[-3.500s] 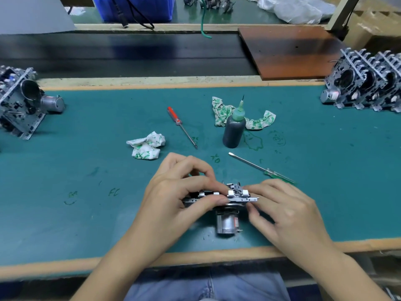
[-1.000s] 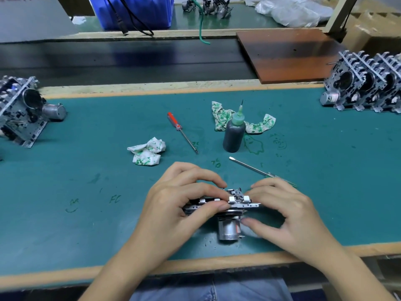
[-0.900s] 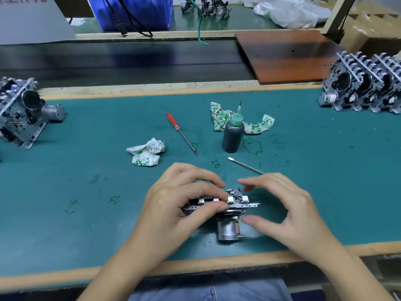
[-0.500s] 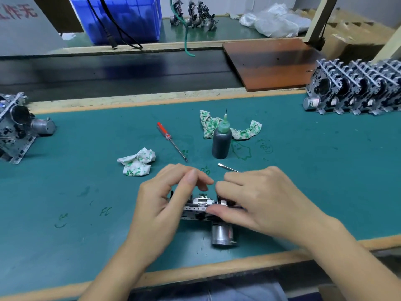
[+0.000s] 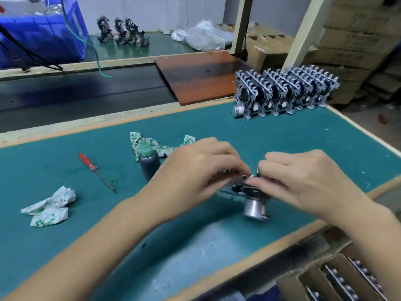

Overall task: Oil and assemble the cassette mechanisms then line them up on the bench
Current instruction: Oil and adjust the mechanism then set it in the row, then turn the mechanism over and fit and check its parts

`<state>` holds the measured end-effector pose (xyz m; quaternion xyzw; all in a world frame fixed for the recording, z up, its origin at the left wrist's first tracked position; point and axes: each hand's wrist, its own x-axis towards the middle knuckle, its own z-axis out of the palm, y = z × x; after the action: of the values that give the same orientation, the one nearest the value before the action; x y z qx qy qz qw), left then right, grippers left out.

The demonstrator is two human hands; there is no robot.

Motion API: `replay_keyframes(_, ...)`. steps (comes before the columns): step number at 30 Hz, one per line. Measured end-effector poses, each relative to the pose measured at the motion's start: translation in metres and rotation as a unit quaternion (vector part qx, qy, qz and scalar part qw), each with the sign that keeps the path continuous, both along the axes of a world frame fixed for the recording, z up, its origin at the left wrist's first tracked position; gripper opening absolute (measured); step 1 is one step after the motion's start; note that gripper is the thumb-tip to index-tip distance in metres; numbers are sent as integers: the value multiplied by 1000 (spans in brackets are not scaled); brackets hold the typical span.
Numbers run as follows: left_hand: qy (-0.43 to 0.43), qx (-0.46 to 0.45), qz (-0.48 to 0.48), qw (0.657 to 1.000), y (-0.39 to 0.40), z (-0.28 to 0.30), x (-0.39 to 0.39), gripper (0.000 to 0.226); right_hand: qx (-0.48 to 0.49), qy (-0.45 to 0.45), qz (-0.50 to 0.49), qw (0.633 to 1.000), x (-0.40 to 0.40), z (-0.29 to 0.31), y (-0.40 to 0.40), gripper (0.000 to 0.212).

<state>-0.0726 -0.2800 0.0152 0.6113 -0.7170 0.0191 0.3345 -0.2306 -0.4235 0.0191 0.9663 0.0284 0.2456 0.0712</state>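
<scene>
Bench [image 5: 303,131] layout, hands at centre-right.

Both hands, left [image 5: 195,170] and right [image 5: 303,177], meet on a mechanism [image 5: 253,205] near the front edge. Left of them stands the bottle [image 5: 148,164], a rag [image 5: 160,144] behind it; further left lie a screwdriver [image 5: 95,170] and tissue [image 5: 50,205]. A row [image 5: 286,92] of mechanisms stands at the back right.

My left hand [image 5: 195,170] reaches in from the lower left, forearm bare, back of the hand up, fingers curled down and pinching the left end of the mechanism [image 5: 245,190]. My right hand [image 5: 303,179] comes in from the lower right, knuckles up, fingers bent over the other end and thumb pressed along its near edge. The fingertips of the two hands nearly meet, wrists well apart, both arms angled inward.
</scene>
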Motion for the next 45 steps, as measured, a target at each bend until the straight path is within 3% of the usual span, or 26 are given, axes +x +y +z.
replay_keyframes(7, -95, -30, 15, 995, -116, 5, -29, 20, 202, -72, -163, 963, -28, -8, -82, 40)
replay_keyframes(10, -42, 20, 81, 996, -146, -23, -55, 42, 208, -80, -244, 944, -31, -20, -109, 52)
replay_keyframes(14, 22, 138, 111, 984, -175, -64, -91, 55, 220, -97, -321, 916, -42, -31, -146, 45)
replay_keyframes(17, 0, 197, 99, 975, -206, -75, -102, 48, 220, -110, -350, 904, -47, -35, -171, 45)
replay_keyframes(20, 30, 209, 111, 971, -240, -70, -103, 37, 213, -120, -381, 892, -49, -37, -194, 48)
replay_keyframes(23, -22, 196, 114, 974, -273, -68, -107, 31, 218, -127, -420, 872, -50, -38, -218, 49)
replay_keyframes(30, -62, 150, 113, 980, -334, -74, -114, 20, 262, -212, -537, 773, -49, -47, -269, 36)
replay_keyframes(34, -87, 152, 114, 978, -362, -68, -115, 19, 254, -272, -560, 740, -39, -56, -285, 30)
replay_keyframes(39, -150, 139, 136, 969, -379, -67, -116, 18, 289, -458, -480, 691, -24, -82, -284, 25)
replay_keyframes(45, -132, 137, 147, 971, -394, -65, -111, 15, 241, -468, -492, 693, -21, -91, -295, 18)
